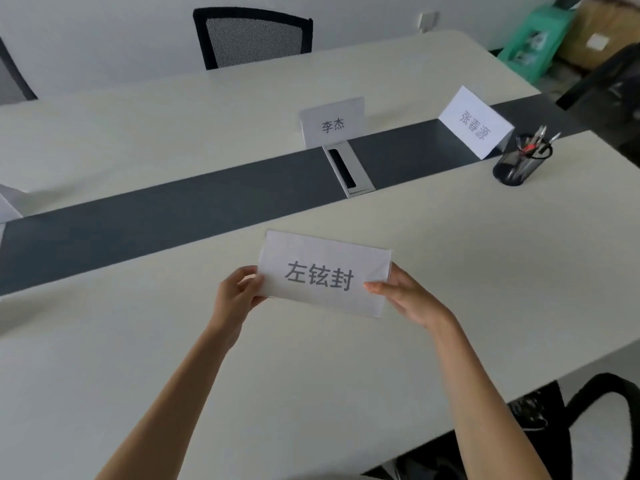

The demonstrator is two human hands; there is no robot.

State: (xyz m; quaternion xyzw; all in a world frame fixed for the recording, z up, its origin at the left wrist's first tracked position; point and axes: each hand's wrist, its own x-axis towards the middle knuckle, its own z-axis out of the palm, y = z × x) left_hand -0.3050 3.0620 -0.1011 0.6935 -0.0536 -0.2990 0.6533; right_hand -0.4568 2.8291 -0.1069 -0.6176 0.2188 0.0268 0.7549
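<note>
Left hand (239, 292) pinches the left edge of the folded name card (322, 271), thumb on the printed face and fingers curled behind. The right hand (408, 299) does the same on the right edge, thumb laid along the front. So both are closed on paper, nothing loose.

The card sits just below the middle of the frame. As far as I can tell it's lifted off the white table (138, 341), tilted so its three big printed characters face the camera. My guess is that's a quick check of the name before it goes down. The two-sided grip should also keep the flimsy fold from flopping open.

Going outward: above the card a dark strip (173, 216) runs across the table from the left edge up toward the right, with a silver cable port (348, 169) set in it. Right behind that port stands a second card (332, 123), and further right a third card (476, 124). Both are propped up like little tents with their print facing my side, so I read this as laying out seat markers in a row.

A black mesh pen cup (517, 164) with scissors and pens sits just below the third card. There's a mesh-backed chair (252, 36) at the top of the frame and a green box (533, 43) in the upper right corner.
</note>
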